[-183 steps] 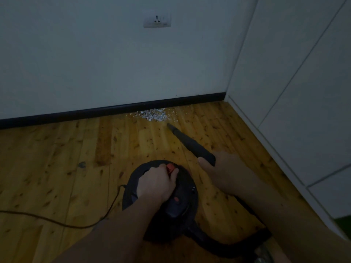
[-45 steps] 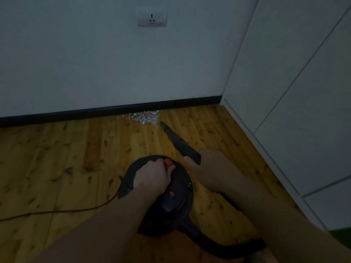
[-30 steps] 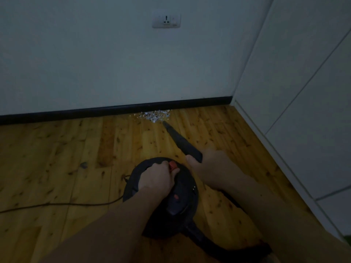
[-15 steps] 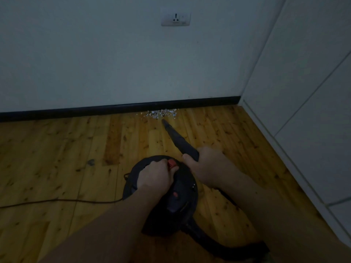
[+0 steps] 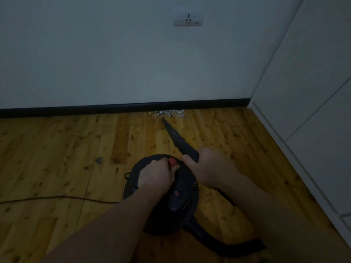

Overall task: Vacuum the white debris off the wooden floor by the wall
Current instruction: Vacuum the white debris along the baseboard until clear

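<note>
As the white debris [image 5: 168, 113] thins, my nozzle [image 5: 176, 137] points just short of it.
Right hand [image 5: 208, 168] wraps the nozzle; left hand [image 5: 155, 176] clamps the vacuum [image 5: 182, 202] handle.

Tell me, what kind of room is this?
Probably a room corner in a home: a wooden floor, a white wall with a socket and black skirting board, and white cabinet doors.

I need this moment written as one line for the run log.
left hand on vacuum body | right hand grips nozzle | tip just short of white debris at baseboard | debris remains
</note>
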Tool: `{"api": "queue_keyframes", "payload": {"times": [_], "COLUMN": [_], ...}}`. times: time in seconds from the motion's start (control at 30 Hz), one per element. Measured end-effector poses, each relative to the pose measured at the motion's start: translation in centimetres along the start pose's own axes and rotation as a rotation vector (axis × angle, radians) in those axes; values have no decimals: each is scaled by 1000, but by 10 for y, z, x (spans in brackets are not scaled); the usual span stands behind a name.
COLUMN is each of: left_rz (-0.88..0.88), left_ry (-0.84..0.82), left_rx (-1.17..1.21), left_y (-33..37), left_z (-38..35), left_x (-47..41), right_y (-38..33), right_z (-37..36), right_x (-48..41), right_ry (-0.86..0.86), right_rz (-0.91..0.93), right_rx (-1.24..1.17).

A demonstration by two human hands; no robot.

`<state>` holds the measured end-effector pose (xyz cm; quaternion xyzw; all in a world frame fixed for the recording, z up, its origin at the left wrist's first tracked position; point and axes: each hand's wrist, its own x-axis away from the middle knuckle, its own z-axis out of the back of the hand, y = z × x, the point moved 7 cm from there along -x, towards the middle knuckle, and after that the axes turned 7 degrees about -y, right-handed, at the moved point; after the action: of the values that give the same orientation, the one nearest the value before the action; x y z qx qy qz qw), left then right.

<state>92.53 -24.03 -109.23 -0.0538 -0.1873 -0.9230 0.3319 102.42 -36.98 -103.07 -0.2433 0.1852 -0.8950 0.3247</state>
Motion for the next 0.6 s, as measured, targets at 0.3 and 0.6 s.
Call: {"api": "queue_keyframes", "payload": {"times": [0.3,0.6], "left_rz": [28,26], "left_ry": [7,4], "left_rx": [1,12], "left_y": [-10,-18], "left_z": [7,11], "left_x": [-6,-23], "right_y": [-17,-24], "right_z": [-2,-4], "right_x": [-7,-23], "right_ry": [-19,-38], "right_rz": [41,73], "right_rx": [2,12]}}
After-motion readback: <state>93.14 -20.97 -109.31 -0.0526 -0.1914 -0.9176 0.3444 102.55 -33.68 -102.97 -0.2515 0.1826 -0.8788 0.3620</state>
